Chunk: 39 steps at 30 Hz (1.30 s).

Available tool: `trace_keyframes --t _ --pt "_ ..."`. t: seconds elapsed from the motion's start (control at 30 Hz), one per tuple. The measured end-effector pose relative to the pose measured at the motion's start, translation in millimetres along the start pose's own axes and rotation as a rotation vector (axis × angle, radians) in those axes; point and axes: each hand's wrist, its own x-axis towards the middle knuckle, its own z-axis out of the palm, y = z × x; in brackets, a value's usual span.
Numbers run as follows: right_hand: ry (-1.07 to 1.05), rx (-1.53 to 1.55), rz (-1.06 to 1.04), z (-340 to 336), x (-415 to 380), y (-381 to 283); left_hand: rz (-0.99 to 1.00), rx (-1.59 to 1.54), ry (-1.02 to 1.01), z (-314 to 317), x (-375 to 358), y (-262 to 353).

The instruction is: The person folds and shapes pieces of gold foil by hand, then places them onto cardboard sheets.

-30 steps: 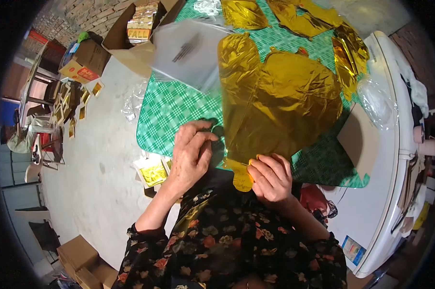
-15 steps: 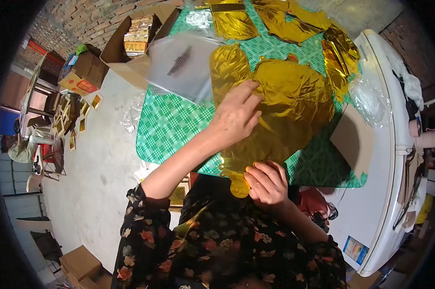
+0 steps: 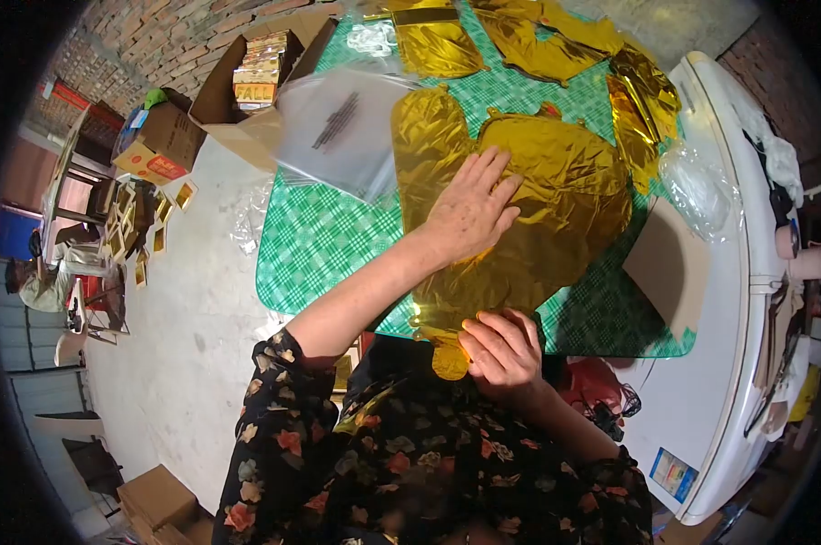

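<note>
A flat, uninflated gold foil balloon [image 3: 556, 182] with creases lies across the near part of a table with a green checked cover [image 3: 329, 245]. My left hand [image 3: 469, 207] rests flat on the middle of the balloon, fingers stretched out. At the table's near edge, my right hand [image 3: 503, 350] is closed on the balloon's lower edge, beside a rounded tab that hangs toward my body. The thumb of that hand is mostly hidden. Left of the balloon sits a stack of clear plastic bags [image 3: 342, 127] with dark print.
More gold foil pieces [image 3: 556, 41] lie at the table's far side. A crumpled clear bag [image 3: 697, 191] and a cardboard sheet [image 3: 669, 268] are on the right, beside a white appliance [image 3: 737, 272]. An open carton [image 3: 247, 127] with packed cards stands at the far left.
My left hand has gone from curled fingers to lying flat, a little lower and to the right on the foil. My right hand keeps its grip at the near edge.
</note>
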Motion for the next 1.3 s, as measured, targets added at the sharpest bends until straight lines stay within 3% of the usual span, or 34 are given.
trace_keyframes --t 0.63,0.8,0.93,1.0,1.2,1.23,1.3 --pt "-0.082 0.019 -0.058 -4.9 -13.2 5.4 -0.029 0.011 0.018 -1.4 -0.3 4.9" --pt "-0.160 0.146 -0.096 -26.3 1.0 9.2 -0.039 0.016 -0.009 -2.3 -0.7 5.7" --pt "-0.014 0.134 -0.102 -32.6 19.0 37.7 -0.051 0.009 -0.024 -1.4 -0.1 6.3" --pt "-0.160 0.050 0.012 -48.4 51.0 51.6 -0.044 0.023 -0.045 -2.1 0.5 6.9" --pt "-0.189 -0.001 0.184 10.3 115.9 132.7 0.017 0.018 -0.037 -0.2 3.4 2.3" --pt "-0.259 0.015 0.202 14.6 124.0 145.0 0.003 -0.026 0.043 -0.9 3.6 5.0" --pt "-0.403 0.050 0.237 20.1 136.7 165.8 -0.006 -0.014 0.000 0.4 2.5 3.9"
